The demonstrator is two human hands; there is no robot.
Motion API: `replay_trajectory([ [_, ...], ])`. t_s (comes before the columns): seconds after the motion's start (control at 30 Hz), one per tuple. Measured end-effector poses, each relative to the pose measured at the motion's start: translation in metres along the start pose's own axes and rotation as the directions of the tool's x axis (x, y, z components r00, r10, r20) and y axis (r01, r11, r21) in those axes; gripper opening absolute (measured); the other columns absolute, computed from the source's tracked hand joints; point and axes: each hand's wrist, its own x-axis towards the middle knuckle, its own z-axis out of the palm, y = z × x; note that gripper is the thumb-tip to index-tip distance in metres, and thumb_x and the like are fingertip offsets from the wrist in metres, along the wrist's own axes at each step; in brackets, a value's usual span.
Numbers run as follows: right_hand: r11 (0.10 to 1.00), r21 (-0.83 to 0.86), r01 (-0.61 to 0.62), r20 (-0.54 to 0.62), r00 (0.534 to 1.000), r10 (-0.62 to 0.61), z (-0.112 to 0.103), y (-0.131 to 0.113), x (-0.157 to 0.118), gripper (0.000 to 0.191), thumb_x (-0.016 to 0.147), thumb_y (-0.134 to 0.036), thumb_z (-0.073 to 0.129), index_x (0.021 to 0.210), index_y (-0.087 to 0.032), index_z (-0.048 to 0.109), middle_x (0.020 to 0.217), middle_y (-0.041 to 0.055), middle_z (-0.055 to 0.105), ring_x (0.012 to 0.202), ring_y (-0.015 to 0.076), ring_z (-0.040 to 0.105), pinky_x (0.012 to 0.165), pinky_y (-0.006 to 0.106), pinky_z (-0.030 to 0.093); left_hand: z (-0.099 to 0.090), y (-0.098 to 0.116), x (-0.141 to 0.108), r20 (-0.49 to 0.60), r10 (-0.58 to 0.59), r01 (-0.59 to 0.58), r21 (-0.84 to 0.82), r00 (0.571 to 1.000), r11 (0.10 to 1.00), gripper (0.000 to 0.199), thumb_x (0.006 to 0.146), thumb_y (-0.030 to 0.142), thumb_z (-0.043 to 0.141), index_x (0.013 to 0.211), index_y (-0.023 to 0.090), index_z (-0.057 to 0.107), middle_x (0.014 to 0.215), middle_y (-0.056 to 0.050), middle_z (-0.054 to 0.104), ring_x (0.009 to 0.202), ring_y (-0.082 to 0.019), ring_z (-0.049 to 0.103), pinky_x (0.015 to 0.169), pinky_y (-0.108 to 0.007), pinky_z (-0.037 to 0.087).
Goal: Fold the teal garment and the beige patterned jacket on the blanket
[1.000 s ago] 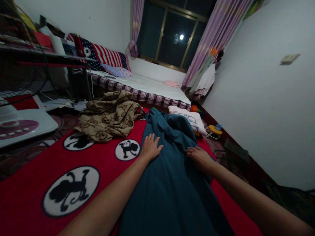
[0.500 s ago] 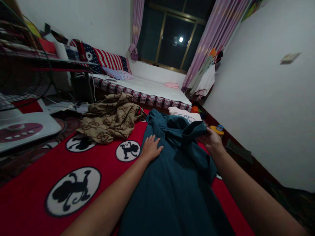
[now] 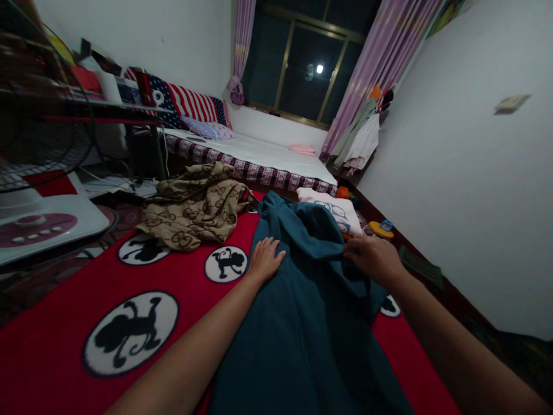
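Observation:
A dark teal garment (image 3: 298, 323) lies lengthwise over a red blanket (image 3: 56, 300) with round black-and-white monkey figures. My left hand (image 3: 266, 258) rests on the garment's left side, its fingers spread. On the right, my right hand (image 3: 374, 258) pinches a fold of the same cloth near its bunched far end, the fingers closed on it. To the left of the garment's far end sits a crumpled brown patterned cloth (image 3: 194, 207). A pale pink printed pillow (image 3: 334, 210) is just beyond the teal cloth.
Beyond the blanket is a low bed (image 3: 254, 151) with cushions. A fan (image 3: 38, 222) and a cluttered desk (image 3: 108, 105) stand at the left. Clothes (image 3: 363, 141) hang by the window, and a yellow object (image 3: 381, 230) lies at the right.
My right hand has turned palm down and moved slightly left with the cloth. The raised fold there has dropped, and more of the pink pillow shows. My left hand has stayed in place.

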Motion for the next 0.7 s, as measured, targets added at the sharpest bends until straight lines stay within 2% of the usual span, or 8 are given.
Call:
replay_trajectory([
  [0.07, 0.987, -0.010, 0.160, -0.124, 0.979, -0.160, -0.016, -0.029, -0.019, 0.017, 0.084, -0.031, 0.056, 0.083, -0.026, 0.073, 0.089, 0.0048, 0.069, 0.080, 0.0193, 0.059, 0.072, 0.029, 0.040, -0.003, -0.001, 0.001, -0.053, -0.032, 0.029, -0.056, 0.998, 0.998, 0.041, 0.095, 0.034, 0.040, 0.130, 0.015, 0.051, 0.136, -0.012, 0.053, 0.128, -0.021, 0.047, 0.110, -0.036, 0.032],
  [0.13, 0.934, 0.070, 0.350, -0.047, 0.936, -0.348, -0.023, -0.052, -0.041, 0.020, 0.086, -0.035, 0.056, 0.080, -0.025, 0.072, 0.079, 0.0040, 0.067, 0.073, 0.0169, 0.058, 0.070, 0.028, 0.040, -0.005, -0.002, 0.001, -0.084, -0.053, 0.046, -0.080, 0.995, 0.996, 0.042, 0.097, 0.031, 0.035, 0.133, 0.013, 0.047, 0.135, -0.012, 0.053, 0.125, -0.020, 0.049, 0.107, -0.032, 0.037],
  [0.2, 0.885, 0.201, 0.419, 0.067, 0.896, -0.439, -0.017, -0.063, -0.059, 0.018, 0.086, -0.035, 0.057, 0.079, -0.026, 0.071, 0.078, 0.0024, 0.066, 0.071, 0.0154, 0.059, 0.068, 0.027, 0.041, -0.005, -0.004, 0.000, -0.110, -0.063, 0.047, -0.137, 0.992, 0.989, 0.042, 0.096, 0.032, 0.037, 0.133, 0.013, 0.047, 0.133, -0.014, 0.054, 0.122, -0.021, 0.052, 0.105, -0.033, 0.039],
  [0.27, 0.885, 0.301, 0.356, 0.093, 0.913, -0.398, -0.002, -0.061, -0.073, 0.017, 0.088, -0.033, 0.055, 0.084, -0.026, 0.070, 0.090, 0.0025, 0.067, 0.080, 0.0161, 0.062, 0.072, 0.027, 0.044, -0.005, -0.005, 0.000, -0.131, -0.063, 0.035, -0.208, 0.989, 0.977, 0.041, 0.095, 0.033, 0.041, 0.130, 0.012, 0.049, 0.128, -0.014, 0.057, 0.116, -0.023, 0.056, 0.102, -0.035, 0.042],
  [0.37, 0.905, 0.382, 0.190, 0.064, 0.971, -0.231, 0.029, -0.050, -0.087, 0.020, 0.087, -0.035, 0.056, 0.099, -0.025, 0.067, 0.116, 0.0059, 0.062, 0.102, 0.0207, 0.061, 0.085, 0.032, 0.047, -0.004, -0.005, 0.000, -0.149, -0.062, 0.022, -0.259, 0.987, 0.966, 0.038, 0.093, 0.030, 0.046, 0.126, 0.014, 0.052, 0.120, -0.013, 0.061, 0.110, -0.023, 0.059, 0.098, -0.036, 0.045],
  [0.47, 0.896, 0.430, 0.108, 0.153, 0.970, -0.191, 0.058, -0.046, -0.101, 0.054, 0.076, -0.037, 0.067, 0.127, -0.027, 0.055, 0.138, 0.0078, 0.048, 0.118, 0.0254, 0.054, 0.093, 0.037, 0.047, -0.004, -0.005, 0.000, -0.150, -0.065, 0.021, -0.276, 0.987, 0.961, 0.036, 0.089, 0.024, 0.052, 0.123, 0.015, 0.055, 0.112, -0.010, 0.065, 0.103, -0.021, 0.061, 0.095, -0.034, 0.047],
  [0.57, 0.913, 0.399, 0.086, 0.216, 0.959, -0.185, 0.080, -0.044, -0.109, 0.081, 0.065, -0.020, 0.070, 0.140, -0.031, 0.042, 0.148, 0.0064, 0.037, 0.127, 0.0277, 0.048, 0.100, 0.041, 0.043, -0.005, -0.005, 0.001, -0.138, -0.069, 0.024, -0.302, 0.988, 0.953, 0.033, 0.086, 0.021, 0.055, 0.117, 0.016, 0.059, 0.103, -0.009, 0.068, 0.094, -0.020, 0.064, 0.089, -0.032, 0.049],
  [0.7, 0.908, 0.412, 0.078, 0.107, 0.985, -0.133, 0.092, -0.031, -0.102, 0.041, 0.070, -0.009, 0.052, 0.106, -0.024, 0.066, 0.121, 0.0060, 0.062, 0.110, 0.0237, 0.059, 0.096, 0.038, 0.044, -0.007, -0.004, 0.000, -0.106, -0.083, 0.041, -0.350, 0.991, 0.936, 0.019, 0.085, 0.027, 0.056, 0.095, 0.018, 0.069, 0.094, -0.007, 0.071, 0.087, -0.020, 0.065, 0.083, -0.032, 0.049],
])
